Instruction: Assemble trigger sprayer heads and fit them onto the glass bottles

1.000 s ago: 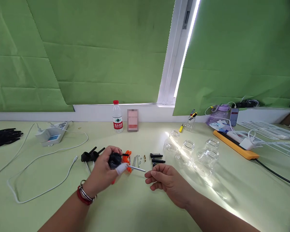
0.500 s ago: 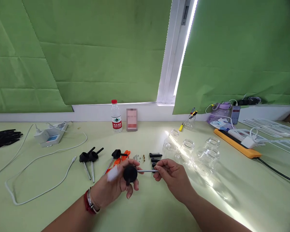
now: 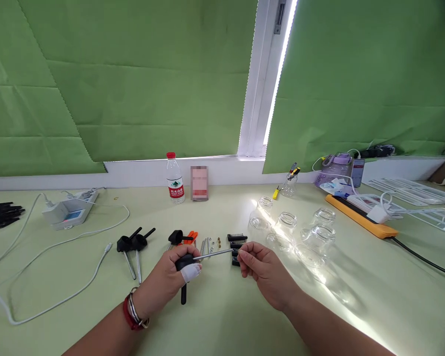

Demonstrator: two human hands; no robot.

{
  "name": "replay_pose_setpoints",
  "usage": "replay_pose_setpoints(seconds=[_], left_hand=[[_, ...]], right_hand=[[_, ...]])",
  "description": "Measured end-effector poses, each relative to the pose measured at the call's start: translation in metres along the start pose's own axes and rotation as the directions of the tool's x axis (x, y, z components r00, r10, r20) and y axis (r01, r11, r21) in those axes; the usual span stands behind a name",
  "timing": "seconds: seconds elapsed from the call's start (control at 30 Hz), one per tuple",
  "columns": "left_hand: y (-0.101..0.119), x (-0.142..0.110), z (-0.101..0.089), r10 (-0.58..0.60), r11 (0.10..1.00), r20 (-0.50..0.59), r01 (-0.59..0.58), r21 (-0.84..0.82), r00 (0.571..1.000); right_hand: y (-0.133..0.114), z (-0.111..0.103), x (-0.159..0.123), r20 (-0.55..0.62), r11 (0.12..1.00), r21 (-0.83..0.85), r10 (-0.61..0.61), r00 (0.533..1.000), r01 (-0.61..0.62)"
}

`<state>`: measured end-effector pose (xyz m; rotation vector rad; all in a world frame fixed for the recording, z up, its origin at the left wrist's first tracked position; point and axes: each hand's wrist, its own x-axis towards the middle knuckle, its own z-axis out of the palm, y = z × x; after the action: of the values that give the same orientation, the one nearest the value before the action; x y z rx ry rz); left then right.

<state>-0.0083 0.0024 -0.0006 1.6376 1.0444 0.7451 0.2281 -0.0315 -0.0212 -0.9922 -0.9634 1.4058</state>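
My left hand (image 3: 170, 278), with a white bandage on the thumb, is closed round the black handle of a T-handle screwdriver (image 3: 193, 261). The tool's silver shaft points right. My right hand (image 3: 261, 269) pinches at the shaft's tip, close to the black bit holders (image 3: 237, 243) on the table. Whether a bit sits between the fingers cannot be seen. Two more black T-handle drivers (image 3: 130, 247) lie to the left. Another black one and an orange one (image 3: 182, 238) lie behind my left hand, beside loose silver shafts and small brass bits (image 3: 211, 243).
Several empty glass jars (image 3: 292, 230) stand right of the hands. At the back are a water bottle (image 3: 174, 179) and a small card. A white charger with a long cable (image 3: 65, 213) lies left, black gloves (image 3: 0, 213) far left, a yellow power strip (image 3: 359, 217) right.
My left hand turned the screwdriver so its handle points down and its shaft points right. My right hand stayed at the shaft's tip. The view drifted slightly right.
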Motion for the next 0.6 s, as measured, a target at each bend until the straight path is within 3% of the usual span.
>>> replay_pose_setpoints(seconds=[0.2, 0.6], left_hand=[[-0.0020, -0.0003, 0.0017, 0.047, 0.985, 0.087, -0.061, 0.159, 0.995], [-0.0015, -0.0026, 0.0023, 0.036, 0.990, 0.096, -0.049, 0.136, 0.995]], right_hand=[[0.0041, 0.0031, -0.0025, 0.044, 0.997, 0.050, 0.050, 0.998, -0.052], [0.0028, 0.0046, -0.0035, 0.022, 0.999, 0.024, 0.035, 0.999, -0.035]])
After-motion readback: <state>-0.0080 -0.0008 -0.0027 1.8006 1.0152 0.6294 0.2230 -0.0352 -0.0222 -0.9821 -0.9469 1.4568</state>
